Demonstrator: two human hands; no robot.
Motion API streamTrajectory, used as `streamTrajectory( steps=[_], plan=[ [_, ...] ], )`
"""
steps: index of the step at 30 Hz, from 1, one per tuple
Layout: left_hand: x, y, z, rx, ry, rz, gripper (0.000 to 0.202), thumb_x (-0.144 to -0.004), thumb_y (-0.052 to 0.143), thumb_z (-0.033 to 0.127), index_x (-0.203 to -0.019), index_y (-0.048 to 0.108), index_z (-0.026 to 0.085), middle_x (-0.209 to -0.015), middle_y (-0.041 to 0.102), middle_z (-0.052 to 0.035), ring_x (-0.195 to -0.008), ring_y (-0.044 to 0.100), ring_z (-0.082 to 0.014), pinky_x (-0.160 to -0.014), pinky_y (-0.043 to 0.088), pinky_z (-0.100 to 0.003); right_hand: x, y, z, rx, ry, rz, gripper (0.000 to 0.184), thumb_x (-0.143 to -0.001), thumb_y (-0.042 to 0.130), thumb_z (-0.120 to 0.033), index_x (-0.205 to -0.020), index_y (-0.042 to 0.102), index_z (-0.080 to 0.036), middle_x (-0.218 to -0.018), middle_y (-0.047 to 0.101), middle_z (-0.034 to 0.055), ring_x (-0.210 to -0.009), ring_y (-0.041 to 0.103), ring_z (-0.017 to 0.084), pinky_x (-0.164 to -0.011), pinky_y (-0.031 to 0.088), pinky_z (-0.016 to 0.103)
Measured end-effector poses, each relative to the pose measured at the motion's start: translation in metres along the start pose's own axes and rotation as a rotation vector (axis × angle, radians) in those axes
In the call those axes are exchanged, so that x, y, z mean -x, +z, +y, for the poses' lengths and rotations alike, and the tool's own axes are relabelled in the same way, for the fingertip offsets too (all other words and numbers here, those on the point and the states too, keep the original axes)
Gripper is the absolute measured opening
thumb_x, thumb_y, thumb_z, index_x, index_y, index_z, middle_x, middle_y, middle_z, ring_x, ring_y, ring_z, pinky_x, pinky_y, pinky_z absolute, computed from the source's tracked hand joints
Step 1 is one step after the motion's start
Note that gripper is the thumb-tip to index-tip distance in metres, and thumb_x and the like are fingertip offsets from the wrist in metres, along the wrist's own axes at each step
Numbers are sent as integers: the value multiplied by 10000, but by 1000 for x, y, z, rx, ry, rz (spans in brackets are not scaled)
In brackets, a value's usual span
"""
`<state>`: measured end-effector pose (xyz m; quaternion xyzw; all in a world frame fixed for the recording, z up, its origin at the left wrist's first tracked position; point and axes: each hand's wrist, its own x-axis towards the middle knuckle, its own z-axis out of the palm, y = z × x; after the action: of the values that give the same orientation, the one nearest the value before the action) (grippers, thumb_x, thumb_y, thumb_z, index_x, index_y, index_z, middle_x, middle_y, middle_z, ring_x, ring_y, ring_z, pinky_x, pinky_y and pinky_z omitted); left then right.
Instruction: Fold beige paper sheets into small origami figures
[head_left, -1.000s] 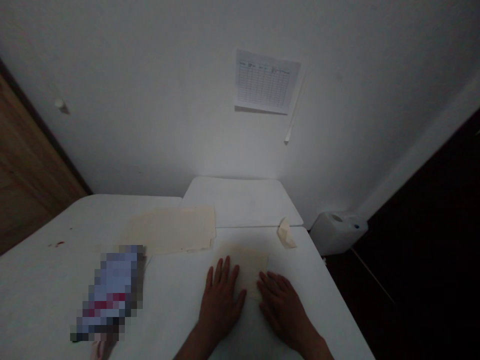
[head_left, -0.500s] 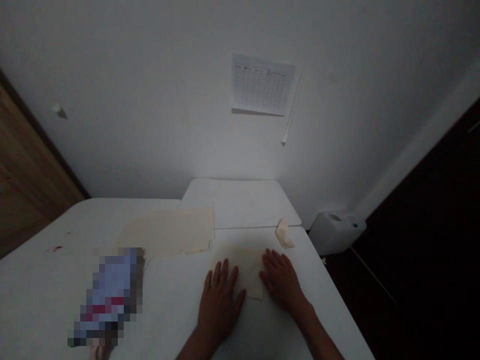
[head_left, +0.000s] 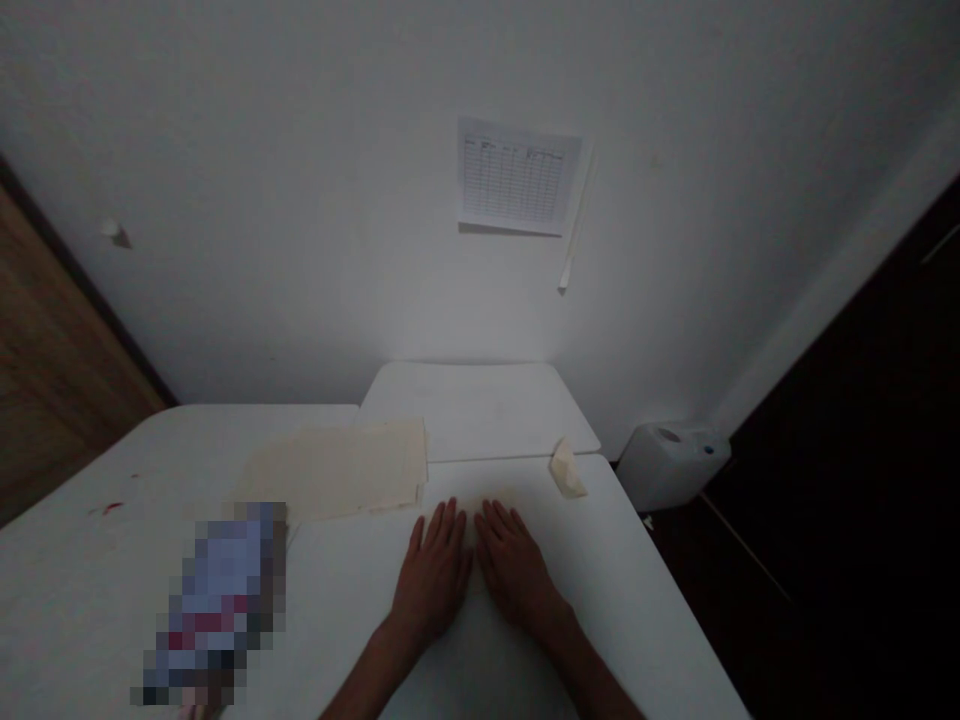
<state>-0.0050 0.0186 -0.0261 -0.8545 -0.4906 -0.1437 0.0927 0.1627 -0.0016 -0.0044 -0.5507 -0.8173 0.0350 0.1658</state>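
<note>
Both hands lie side by side, palms down, on a thin cream cloth or paper sheet (head_left: 504, 494); I cannot tell which material it is. My left hand (head_left: 433, 578) rests flat with its fingers stretched out. Close beside it, my right hand (head_left: 519, 578) is also flat, fingers extended, the thumbs almost meeting. The hands cover most of the sheet, and only its pale far edge shows. Beyond them to the right sits a small folded cream piece (head_left: 568, 470). Larger stacked cream sheets (head_left: 337, 468) are spread to the left.
A pixelated bluish object (head_left: 225, 580) is on the white table (head_left: 337, 630) at left. Printed paper (head_left: 519, 178) hangs on the wall, a thin white strip (head_left: 576, 225) beside it. A whitish plastic container (head_left: 671, 465) stands past the table's right edge.
My right hand has slid left across the sheet, up close to my left hand, covering the part that showed between them. My left hand has shifted slightly.
</note>
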Motion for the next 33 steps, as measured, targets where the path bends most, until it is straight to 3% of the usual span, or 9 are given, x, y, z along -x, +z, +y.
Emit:
streamTrajectory(
  steps=[4, 10, 16, 20, 24, 28, 33],
  plan=[
    [3, 8, 0, -7, -12, -18, 556, -939, 336, 373, -1435, 358, 123, -1510, 319, -134, -1402, 256, -283, -1121, 210, -495, -1, 3, 3, 1, 5, -60, 501, -995, 298, -331, -1468, 296, -166, -1527, 256, 89, -1416, 208, 232, -1150, 191, 467],
    [8, 4, -1, 2, -69, -36, 591, -939, 317, 408, -1429, 356, 82, -1506, 310, -159, -1404, 249, -283, -1126, 197, -512, 1, 4, 20, 46, 113, -89, 562, -997, 241, -410, -1490, 214, -142, -1545, 173, 93, -1431, 142, 235, -1151, 131, 499],
    [16, -2, -10, 29, -96, -16, 600, -932, 334, 419, -1423, 362, 75, -1490, 340, -175, -1392, 280, -289, -1121, 207, -521, 6, 3, 45, 85, 165, -52, 572, -983, 268, -410, -1497, 191, -171, -1542, 198, 72, -1426, 159, 266, -1129, 159, 546],
    [21, -4, -14, 24, -109, -9, 598, -931, 335, 420, -1419, 367, 75, -1485, 350, -176, -1389, 287, -292, -1120, 203, -526, 8, 5, 50, 91, 166, -30, 571, -982, 269, -418, -1497, 199, -181, -1536, 222, 68, -1427, 155, 264, -1125, 159, 554],
    [23, -5, -16, 12, -128, -25, 604, -928, 345, 418, -1407, 377, 52, -1479, 351, -192, -1382, 299, -303, -1117, 208, -531, 8, 7, 48, 97, 178, -21, 569, -981, 279, -405, -1495, 211, -171, -1542, 201, 73, -1427, 155, 271, -1125, 161, 550],
    [25, -9, -18, 17, -121, 30, 572, -926, 376, 384, -1387, 403, 48, -1486, 339, -199, -1390, 275, -317, -1122, 207, -535, 10, 4, 48, 117, 164, 55, 560, -977, 302, -355, -1485, 236, -127, -1538, 220, 107, -1425, 165, 266, -1131, 170, 535],
    [34, -24, -21, 150, 110, 38, 519, -910, 473, 413, -1385, 426, 208, -1518, 318, -102, -1381, 309, -270, -1118, 281, -475, 23, -3, 42, 86, 20, 189, 422, -942, 353, -208, -1336, 497, -160, -1457, 412, 101, -1370, 316, 243, -1109, 283, 484]
  ],
)
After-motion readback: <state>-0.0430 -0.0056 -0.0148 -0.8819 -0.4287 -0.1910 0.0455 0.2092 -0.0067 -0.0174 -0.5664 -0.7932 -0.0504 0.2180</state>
